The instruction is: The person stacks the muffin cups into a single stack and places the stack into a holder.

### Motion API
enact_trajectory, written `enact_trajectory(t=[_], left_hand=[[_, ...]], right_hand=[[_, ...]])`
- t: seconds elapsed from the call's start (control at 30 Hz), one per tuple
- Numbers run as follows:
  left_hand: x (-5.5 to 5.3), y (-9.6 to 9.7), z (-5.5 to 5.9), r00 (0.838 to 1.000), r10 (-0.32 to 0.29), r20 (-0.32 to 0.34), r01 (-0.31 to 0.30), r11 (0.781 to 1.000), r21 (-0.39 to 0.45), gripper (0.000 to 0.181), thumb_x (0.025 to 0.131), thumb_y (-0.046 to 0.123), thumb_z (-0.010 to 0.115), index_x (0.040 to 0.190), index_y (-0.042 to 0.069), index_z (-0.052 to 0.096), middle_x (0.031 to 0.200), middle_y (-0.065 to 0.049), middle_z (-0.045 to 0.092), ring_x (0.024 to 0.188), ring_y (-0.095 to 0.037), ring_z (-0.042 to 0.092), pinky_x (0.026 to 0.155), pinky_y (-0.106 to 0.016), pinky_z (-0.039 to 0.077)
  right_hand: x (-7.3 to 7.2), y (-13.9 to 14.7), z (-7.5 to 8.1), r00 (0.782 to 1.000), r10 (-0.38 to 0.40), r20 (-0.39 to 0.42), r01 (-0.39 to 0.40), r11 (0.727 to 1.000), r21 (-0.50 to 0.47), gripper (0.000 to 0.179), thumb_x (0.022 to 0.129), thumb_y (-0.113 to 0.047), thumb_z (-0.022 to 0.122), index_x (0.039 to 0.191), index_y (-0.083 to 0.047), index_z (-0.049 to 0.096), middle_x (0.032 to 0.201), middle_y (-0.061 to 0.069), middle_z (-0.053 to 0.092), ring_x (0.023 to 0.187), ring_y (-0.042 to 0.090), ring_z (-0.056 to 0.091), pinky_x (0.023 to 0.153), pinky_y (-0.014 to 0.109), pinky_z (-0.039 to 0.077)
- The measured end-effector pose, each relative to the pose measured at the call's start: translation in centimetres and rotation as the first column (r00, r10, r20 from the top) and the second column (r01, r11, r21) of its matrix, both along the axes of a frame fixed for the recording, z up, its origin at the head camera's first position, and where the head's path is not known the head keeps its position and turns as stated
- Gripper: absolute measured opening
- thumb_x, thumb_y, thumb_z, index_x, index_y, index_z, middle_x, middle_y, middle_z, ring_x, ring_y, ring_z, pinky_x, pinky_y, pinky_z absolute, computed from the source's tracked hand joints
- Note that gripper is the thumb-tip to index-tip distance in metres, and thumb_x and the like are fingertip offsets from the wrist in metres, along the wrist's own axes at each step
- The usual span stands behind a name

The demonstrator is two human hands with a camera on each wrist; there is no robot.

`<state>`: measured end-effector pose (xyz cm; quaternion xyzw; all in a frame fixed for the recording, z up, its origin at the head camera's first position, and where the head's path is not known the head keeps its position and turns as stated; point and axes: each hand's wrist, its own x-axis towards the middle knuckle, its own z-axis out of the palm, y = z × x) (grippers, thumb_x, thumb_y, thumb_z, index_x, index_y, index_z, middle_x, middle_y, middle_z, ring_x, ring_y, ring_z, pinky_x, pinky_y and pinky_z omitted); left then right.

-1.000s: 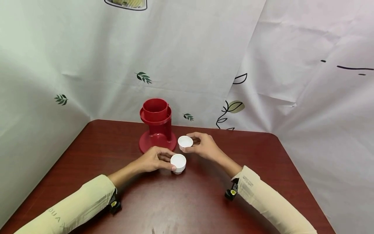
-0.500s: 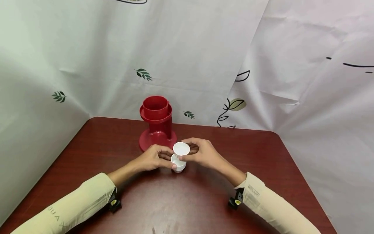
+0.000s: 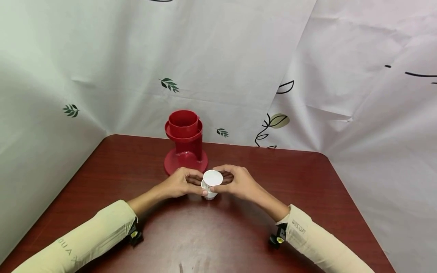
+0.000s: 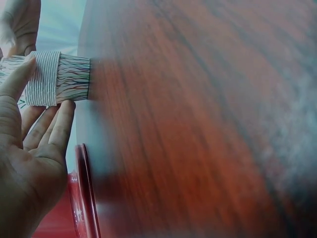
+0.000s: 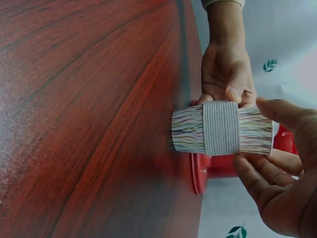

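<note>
In the head view, my left hand (image 3: 181, 184) holds a small stack of paper cups (image 3: 209, 195) upright, thumb on the near side and fingers behind. Its ribbed band of close-set rims (image 5: 221, 128) sits above wavy coloured lines on a tapering lower wall. My right hand (image 3: 240, 182) pinches another paper cup (image 3: 212, 177) by its sides, just over the stack. The right wrist view shows this upper cup (image 5: 255, 131) in line with the stack, its narrow end meeting the band and hidden there. The stack's base stands right at the table surface.
A red plastic stand (image 3: 186, 161) with a round base and ringed cup-shaped top stands behind the hands. The dark wood table (image 3: 211, 239) extends around them. White printed cloth (image 3: 222, 68) hangs along the back and sides.
My right hand has brought its paper cup left and toward me, from beside the stack to on top of it. My left hand keeps its hold on the stack, nearly still.
</note>
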<state>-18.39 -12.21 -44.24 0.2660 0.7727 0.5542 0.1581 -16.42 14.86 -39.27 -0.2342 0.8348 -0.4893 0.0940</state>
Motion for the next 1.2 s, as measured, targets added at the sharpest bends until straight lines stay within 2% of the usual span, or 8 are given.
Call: enact_trajectory(t=[0.1,0.37,0.57,0.73,0.97,1.2], left_hand=[[0.0,-0.1,0.0,1.0,0.006,0.001,-0.006,1.0,-0.005,0.042,0.092,0.015,0.093,0.13,0.002,0.081,0.123,-0.015,0.086,0.113,-0.028,0.085,0.098,-0.029,0.068],[0.1,-0.2,-0.2,1.0,0.003,-0.024,-0.003,1.0,0.011,0.044,0.093,0.014,0.092,0.132,-0.001,0.08,0.125,-0.018,0.085,0.114,-0.028,0.085,0.097,-0.025,0.067],[0.3,-0.1,-0.3,1.0,0.007,-0.03,-0.006,0.999,0.032,0.046,0.093,0.01,0.093,0.134,-0.004,0.078,0.125,-0.021,0.084,0.115,-0.031,0.084,0.097,-0.027,0.068],[0.4,0.1,-0.4,1.0,0.005,-0.023,-0.004,0.998,0.061,0.049,0.092,0.007,0.094,0.135,-0.006,0.077,0.126,-0.024,0.083,0.115,-0.033,0.084,0.095,-0.027,0.068],[0.6,0.3,-0.4,1.0,0.01,-0.009,-0.009,0.996,0.093,0.052,0.09,0.004,0.095,0.138,-0.005,0.076,0.127,-0.024,0.082,0.107,-0.014,0.083,0.091,-0.023,0.067],[0.8,0.3,-0.4,1.0,0.013,0.002,-0.013,0.994,0.107,0.059,0.094,0.002,0.09,0.149,-0.001,0.07,0.133,-0.024,0.08,0.109,-0.012,0.082,0.092,-0.025,0.068]], right_hand=[[0.1,0.0,0.0,1.0,0.004,-0.001,-0.004,1.0,0.006,0.058,0.086,-0.018,0.1,0.138,-0.004,0.077,0.124,0.012,0.085,0.104,0.019,0.084,0.097,0.047,0.07],[0.3,-0.1,-0.5,1.0,0.02,-0.005,-0.02,1.0,0.011,0.058,0.087,-0.016,0.099,0.139,-0.003,0.077,0.127,0.015,0.084,0.107,0.019,0.085,0.093,0.029,0.069],[0.4,-0.1,-1.1,1.0,0.019,-0.014,-0.019,1.0,0.019,0.059,0.087,-0.021,0.1,0.139,-0.006,0.077,0.128,0.01,0.084,0.108,0.014,0.083,0.093,0.025,0.068],[0.5,-0.2,-1.5,1.0,0.003,-0.001,-0.003,0.999,0.035,0.06,0.087,-0.025,0.101,0.14,-0.009,0.077,0.13,0.008,0.084,0.11,0.013,0.083,0.096,0.026,0.068],[0.5,-0.1,-1.9,1.0,0.004,0.012,-0.004,0.999,0.034,0.063,0.087,-0.025,0.101,0.143,-0.009,0.077,0.134,0.008,0.083,0.116,0.016,0.082,0.101,0.036,0.068],[0.5,0.1,-2.4,0.999,0.03,0.043,-0.028,0.999,-0.025,0.059,0.095,-0.022,0.094,0.148,-0.007,0.073,0.14,0.012,0.08,0.122,0.023,0.082,0.103,0.035,0.067]])
